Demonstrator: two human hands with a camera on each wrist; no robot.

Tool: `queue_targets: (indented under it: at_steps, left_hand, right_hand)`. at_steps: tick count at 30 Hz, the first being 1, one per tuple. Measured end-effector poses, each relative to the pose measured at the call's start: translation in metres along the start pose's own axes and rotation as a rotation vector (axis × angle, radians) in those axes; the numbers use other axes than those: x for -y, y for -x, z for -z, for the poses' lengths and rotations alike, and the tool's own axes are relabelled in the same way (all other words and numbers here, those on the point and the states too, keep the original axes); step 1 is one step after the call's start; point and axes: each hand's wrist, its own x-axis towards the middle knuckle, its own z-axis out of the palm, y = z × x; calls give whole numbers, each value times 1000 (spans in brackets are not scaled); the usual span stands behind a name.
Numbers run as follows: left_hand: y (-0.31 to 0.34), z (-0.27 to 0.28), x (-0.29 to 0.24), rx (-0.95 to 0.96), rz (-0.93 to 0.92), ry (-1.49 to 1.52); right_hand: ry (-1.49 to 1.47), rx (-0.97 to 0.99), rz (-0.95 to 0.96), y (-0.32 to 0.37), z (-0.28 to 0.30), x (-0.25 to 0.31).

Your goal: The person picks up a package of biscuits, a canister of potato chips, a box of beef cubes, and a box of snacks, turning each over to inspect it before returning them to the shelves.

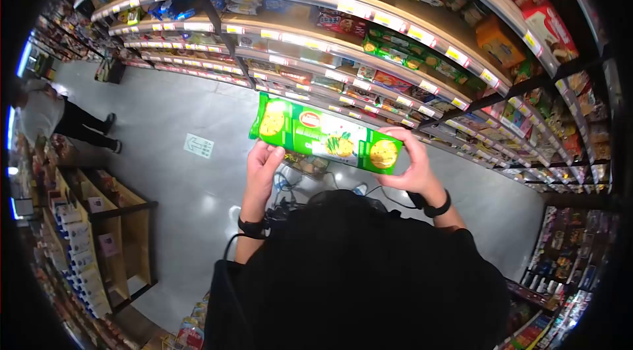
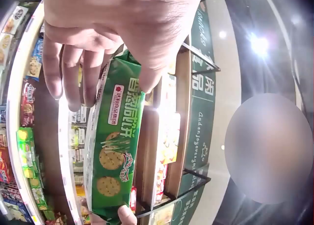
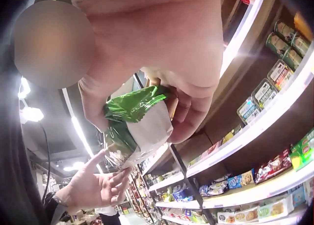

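A long green pack of biscuits (image 1: 330, 135), with round biscuits pictured on its front, is held out level between both hands before the shelves. My left hand (image 1: 261, 172) holds the near edge at the left end, thumb on the printed front. In the left wrist view that hand's thumb lies along one side of the pack (image 2: 115, 141), its other fingers stretched past the opposite side. At the right end, my right hand (image 1: 415, 165) grips the pack between thumb and fingers. The right wrist view shows the crimped green end (image 3: 135, 104) close under the right palm.
Curved shelves (image 1: 389, 20) of packaged snacks run along the front, with more green packs (image 1: 422, 56) on one. A wooden display stand (image 1: 122, 238) is at the left. Further back on that side a person (image 1: 66, 116) stands on the grey floor (image 1: 191, 218).
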Motion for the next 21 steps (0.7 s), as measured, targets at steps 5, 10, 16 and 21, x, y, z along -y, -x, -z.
queue_targets:
  at_steps: [5,10,16,21]
  left_hand:
    - [23,-82,18,-38,-113,-7]
    - [36,-137,20,-10,-147,51]
    - [43,-156,16,-54,-229,30]
    - [37,-140,5,-39,-220,21]
  right_hand:
    - [39,-5,127,27,83,-2]
    - [59,-24,154,44,130,-5]
    - [40,-4,161,47,148,-5]
    - [-17,-42,130,32,137,7]
